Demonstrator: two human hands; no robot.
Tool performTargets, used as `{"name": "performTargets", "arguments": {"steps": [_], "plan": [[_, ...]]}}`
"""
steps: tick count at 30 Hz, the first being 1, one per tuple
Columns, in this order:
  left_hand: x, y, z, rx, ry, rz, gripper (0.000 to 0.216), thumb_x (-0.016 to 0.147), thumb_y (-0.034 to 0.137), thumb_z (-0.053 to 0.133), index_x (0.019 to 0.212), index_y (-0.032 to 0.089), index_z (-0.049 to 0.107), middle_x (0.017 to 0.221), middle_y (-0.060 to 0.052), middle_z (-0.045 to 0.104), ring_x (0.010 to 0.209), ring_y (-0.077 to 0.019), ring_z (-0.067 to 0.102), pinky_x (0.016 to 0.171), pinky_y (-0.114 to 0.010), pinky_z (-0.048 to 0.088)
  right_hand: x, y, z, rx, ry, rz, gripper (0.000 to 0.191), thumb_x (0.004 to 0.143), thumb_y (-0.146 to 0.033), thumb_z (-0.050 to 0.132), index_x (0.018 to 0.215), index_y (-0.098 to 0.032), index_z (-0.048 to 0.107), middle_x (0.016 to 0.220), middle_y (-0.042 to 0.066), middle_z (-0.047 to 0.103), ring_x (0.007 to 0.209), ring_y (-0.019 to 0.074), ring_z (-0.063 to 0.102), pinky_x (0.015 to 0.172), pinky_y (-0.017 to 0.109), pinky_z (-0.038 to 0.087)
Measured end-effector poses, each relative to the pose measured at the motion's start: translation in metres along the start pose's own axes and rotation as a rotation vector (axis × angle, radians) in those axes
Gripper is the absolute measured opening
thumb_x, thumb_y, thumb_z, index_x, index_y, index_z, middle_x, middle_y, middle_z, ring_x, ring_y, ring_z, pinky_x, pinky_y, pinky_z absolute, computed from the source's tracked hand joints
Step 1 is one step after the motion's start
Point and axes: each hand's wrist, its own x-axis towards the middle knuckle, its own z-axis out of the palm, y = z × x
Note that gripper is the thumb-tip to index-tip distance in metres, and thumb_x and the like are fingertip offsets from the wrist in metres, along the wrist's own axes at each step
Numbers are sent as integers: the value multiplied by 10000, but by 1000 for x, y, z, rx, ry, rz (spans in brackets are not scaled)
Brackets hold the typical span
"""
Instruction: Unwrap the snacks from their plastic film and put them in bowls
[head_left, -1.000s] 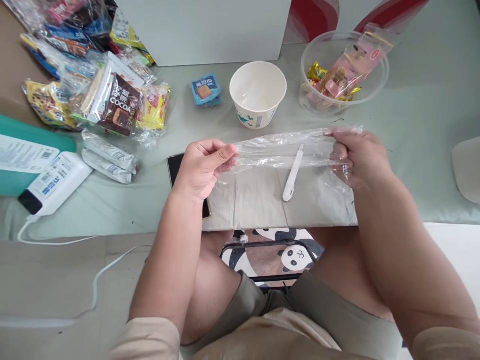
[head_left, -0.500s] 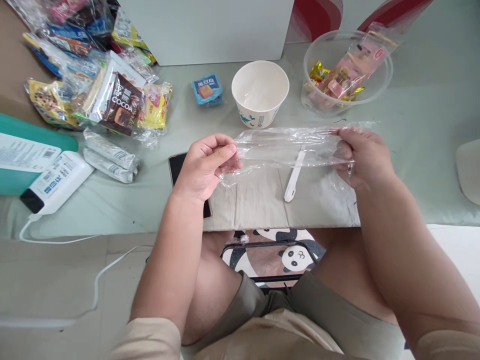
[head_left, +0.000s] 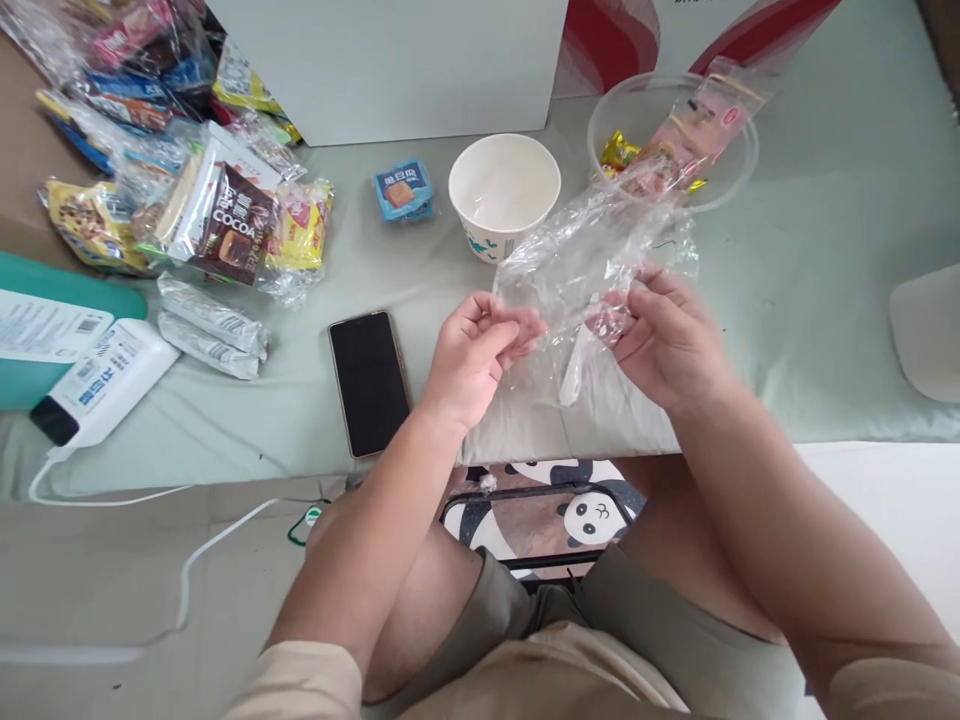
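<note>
A crumpled sheet of clear plastic wrap is bunched between my two hands above the table's front edge. My left hand pinches its left end with curled fingers. My right hand grips its right end, fingers closed on the film. Under the film a white plastic stick lies on a grey cloth. A white paper bowl stands just beyond the wrap.
A black phone lies left of my left hand. A clear bowl of wrapped sweets stands at the back right. Snack packets pile at the left, with a white power bank and a blue sachet.
My hands have come together from a wide stretch, so the flat, taut film is now crumpled and bunched upward. The phone is now uncovered.
</note>
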Motion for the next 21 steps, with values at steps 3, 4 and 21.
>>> {"name": "performTargets", "arguments": {"steps": [3,4,21], "plan": [[0,5,-8,151,-120,-38,247,735,378,717,880,229,584,642,28,717,688,-195,772,704,-294,615,0,-4,-2,-26,79,-18,259,679,-224,771,781,-260,536,606,-84,495,521,87,502,630,271,544],[1,8,-13,189,-133,-55,307,756,478,693,906,223,611,649,9,723,698,-212,774,705,-309,615,-1,-5,-3,-31,88,-19,233,678,-214,738,758,-257,524,584,-85,461,490,83,463,602,271,532],[2,-3,-8,212,-49,71,485,669,534,951,803,204,622,721,15,748,660,-140,748,637,-234,588,-13,-4,-1,-205,-102,-45,149,719,-290,703,759,-239,569,519,-92,383,403,79,452,488,283,448]]}}
